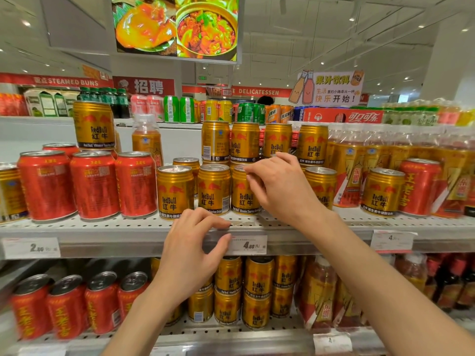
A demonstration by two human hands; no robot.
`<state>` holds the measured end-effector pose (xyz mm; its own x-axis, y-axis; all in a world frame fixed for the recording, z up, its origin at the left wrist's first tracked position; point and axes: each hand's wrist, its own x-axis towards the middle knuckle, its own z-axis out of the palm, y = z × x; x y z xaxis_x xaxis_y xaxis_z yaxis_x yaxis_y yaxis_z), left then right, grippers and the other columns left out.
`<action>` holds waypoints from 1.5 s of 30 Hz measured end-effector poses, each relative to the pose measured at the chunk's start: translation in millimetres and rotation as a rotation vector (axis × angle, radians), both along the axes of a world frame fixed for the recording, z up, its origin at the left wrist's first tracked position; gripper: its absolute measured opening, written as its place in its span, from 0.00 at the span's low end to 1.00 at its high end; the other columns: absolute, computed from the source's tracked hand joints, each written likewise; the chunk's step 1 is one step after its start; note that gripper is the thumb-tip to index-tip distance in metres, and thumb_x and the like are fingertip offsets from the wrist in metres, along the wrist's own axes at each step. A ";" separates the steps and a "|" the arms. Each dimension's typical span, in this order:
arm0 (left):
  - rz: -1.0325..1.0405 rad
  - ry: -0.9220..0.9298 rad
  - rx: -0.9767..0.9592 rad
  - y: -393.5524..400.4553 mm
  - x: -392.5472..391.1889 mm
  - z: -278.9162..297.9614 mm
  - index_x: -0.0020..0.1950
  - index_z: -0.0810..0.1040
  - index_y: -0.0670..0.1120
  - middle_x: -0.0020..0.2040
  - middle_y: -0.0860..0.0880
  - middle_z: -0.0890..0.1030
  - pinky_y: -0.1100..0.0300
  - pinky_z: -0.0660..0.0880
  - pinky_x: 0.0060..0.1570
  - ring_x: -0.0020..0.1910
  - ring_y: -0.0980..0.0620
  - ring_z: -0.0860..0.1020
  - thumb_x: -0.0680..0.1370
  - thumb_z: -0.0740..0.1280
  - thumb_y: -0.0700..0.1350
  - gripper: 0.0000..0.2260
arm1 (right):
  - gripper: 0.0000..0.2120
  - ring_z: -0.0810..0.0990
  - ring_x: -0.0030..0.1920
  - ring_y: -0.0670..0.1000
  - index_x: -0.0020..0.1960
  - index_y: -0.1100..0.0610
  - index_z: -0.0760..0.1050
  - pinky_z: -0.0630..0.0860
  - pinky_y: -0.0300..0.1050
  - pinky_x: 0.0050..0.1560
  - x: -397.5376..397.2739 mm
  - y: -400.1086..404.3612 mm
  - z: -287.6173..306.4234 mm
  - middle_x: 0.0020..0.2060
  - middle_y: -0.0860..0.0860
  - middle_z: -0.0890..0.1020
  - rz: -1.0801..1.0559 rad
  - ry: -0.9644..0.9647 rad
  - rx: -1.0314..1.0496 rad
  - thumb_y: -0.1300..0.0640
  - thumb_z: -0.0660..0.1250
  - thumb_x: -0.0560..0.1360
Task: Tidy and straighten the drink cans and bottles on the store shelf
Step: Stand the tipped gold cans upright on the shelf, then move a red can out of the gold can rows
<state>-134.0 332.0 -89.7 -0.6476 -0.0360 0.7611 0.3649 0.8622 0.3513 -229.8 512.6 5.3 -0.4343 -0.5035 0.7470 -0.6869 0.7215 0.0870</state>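
Our right hand (280, 186) pinches a front-edge gold can (244, 194); left hand (195, 242), loosely curled, holds nothing. A rough twist could topple the stacked cans (244, 141).

From my remote feed: a brightly lit supermarket aisle under a white ceiling (334, 34) dotted with recessed spotlights. A hanging screen (177, 27) showing cooked dishes dominates overhead. Red banners (257, 92) reading "STEAMED BUNS" and "DELICATESSEN" run along the far wall, with a red recruitment sign (149, 86) between them. A cartoon juice placard (331, 88) stands to the right, beside a broad white pillar (452, 55).
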 end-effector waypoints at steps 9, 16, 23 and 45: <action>0.025 -0.006 -0.003 3.0 2.4 1.1 0.53 0.82 0.55 0.51 0.61 0.78 0.64 0.69 0.53 0.53 0.59 0.73 0.76 0.72 0.52 0.07 | 0.21 0.74 0.71 0.51 0.71 0.54 0.75 0.56 0.58 0.80 10.4 10.8 -15.9 0.67 0.50 0.80 0.082 -0.028 -0.055 0.51 0.65 0.80; -0.014 -0.022 0.041 3.5 5.6 4.2 0.55 0.83 0.54 0.53 0.61 0.79 0.59 0.72 0.58 0.57 0.60 0.74 0.77 0.69 0.54 0.09 | 0.17 0.76 0.62 0.45 0.68 0.55 0.76 0.75 0.44 0.65 40.8 37.6 -45.1 0.61 0.46 0.80 0.193 -0.188 -0.321 0.54 0.68 0.80; -0.095 0.048 0.210 24.6 30.0 -0.7 0.58 0.82 0.51 0.54 0.59 0.81 0.64 0.73 0.59 0.59 0.56 0.78 0.79 0.69 0.47 0.09 | 0.12 0.80 0.47 0.42 0.62 0.48 0.78 0.76 0.31 0.46 74.5 79.2 -89.3 0.45 0.42 0.82 0.155 -0.505 -0.694 0.54 0.69 0.79; -0.108 -0.125 0.546 131.2 33.0 -22.6 0.56 0.82 0.56 0.50 0.57 0.83 0.71 0.74 0.48 0.48 0.53 0.81 0.78 0.71 0.41 0.11 | 0.10 0.81 0.44 0.43 0.58 0.46 0.79 0.77 0.31 0.44 61.0 179.3 -117.9 0.41 0.43 0.83 0.162 -0.773 -0.779 0.55 0.70 0.79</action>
